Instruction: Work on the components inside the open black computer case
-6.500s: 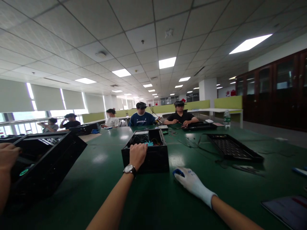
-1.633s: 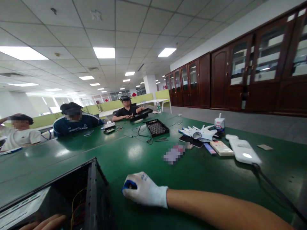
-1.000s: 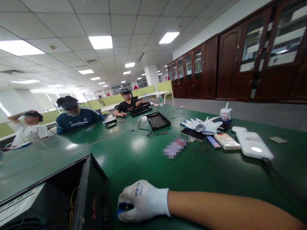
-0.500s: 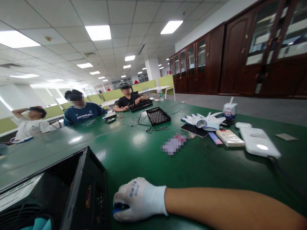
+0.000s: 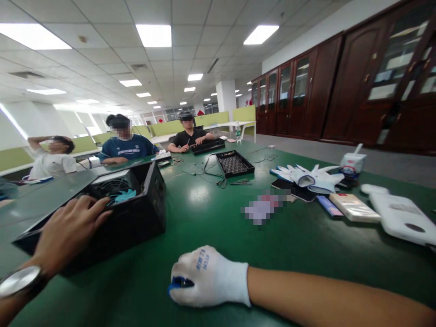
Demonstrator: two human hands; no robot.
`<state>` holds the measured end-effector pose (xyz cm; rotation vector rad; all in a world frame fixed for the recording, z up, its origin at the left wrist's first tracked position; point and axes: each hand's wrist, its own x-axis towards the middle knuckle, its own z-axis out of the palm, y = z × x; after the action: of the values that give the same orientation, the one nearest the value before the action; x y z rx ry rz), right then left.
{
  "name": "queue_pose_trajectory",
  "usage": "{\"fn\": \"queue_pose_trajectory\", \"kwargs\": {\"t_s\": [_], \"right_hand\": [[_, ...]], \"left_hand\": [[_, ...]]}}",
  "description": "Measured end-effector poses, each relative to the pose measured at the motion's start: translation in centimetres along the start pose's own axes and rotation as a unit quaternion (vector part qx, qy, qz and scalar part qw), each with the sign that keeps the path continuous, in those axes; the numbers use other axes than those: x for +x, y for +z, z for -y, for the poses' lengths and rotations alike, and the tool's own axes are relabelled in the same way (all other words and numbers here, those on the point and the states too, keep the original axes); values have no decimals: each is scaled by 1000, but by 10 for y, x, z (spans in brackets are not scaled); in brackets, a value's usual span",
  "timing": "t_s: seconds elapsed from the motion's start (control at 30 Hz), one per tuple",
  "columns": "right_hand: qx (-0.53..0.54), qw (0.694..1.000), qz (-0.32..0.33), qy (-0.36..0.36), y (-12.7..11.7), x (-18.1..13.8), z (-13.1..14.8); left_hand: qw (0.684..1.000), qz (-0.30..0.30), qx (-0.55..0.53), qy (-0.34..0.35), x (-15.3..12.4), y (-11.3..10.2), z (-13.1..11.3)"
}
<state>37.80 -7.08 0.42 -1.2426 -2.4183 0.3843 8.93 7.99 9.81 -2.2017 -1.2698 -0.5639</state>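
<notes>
My bare left hand (image 5: pixel 73 225), with a round watch on its wrist, lies over the near top edge of a black computer case (image 5: pixel 136 227). Its fingers curl over that wall, and the fingertips are partly hidden. Inside the open case show a metal box with a round fan grille (image 5: pixel 114 185) and a turquoise fan-like part (image 5: pixel 126 195). To the right of the case, my right hand (image 5: pixel 199 277), in a white work glove with blue on the finger side, rests closed on the table. Something dark shows between its fingers; what it is I cannot make out.
On the green table (image 5: pixel 218 231) lie a black tray-like panel (image 5: pixel 235 163), a cable, small tools (image 5: pixel 241 182), white gloves (image 5: pixel 308 177) on a phone, boxes (image 5: pixel 354 207), a drink cup (image 5: pixel 352 165) and a white device (image 5: pixel 403 218). Several people sit across the table.
The computer case has gone from close in front of the camera to farther back on the table. My left hand has come into view on its edge. My right hand stays closed; the view has shifted.
</notes>
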Motion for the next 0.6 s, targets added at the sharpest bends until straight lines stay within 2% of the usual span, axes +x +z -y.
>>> {"fn": "queue_pose_trajectory", "kwargs": {"t_s": [0.1, 0.17, 0.23, 0.33, 0.43, 0.53, 0.6], "right_hand": [[-47, 997, -59, 15, 0, 6, -12], [-89, 992, -85, 26, 1, 6, -21], [-126, 986, -99, 38, 1, 3, -28], [-165, 976, -123, 65, 0, -2, -39], [-219, 967, -124, 49, 0, -5, -46], [-286, 952, -106, -3, 1, -7, -47], [-310, 945, -102, -13, 1, -11, -43]], "left_hand": [[997, -20, -44, -54, 30, 32, -43], [994, -40, -70, -78, 33, 50, -78], [993, -42, -100, -46, 18, 62, -109], [985, -27, -153, 82, -32, 64, -134], [971, -6, -179, 160, -96, 55, -126], [963, 0, -192, 189, -151, 53, -97], [956, -4, -204, 212, -175, 61, -79]]}}
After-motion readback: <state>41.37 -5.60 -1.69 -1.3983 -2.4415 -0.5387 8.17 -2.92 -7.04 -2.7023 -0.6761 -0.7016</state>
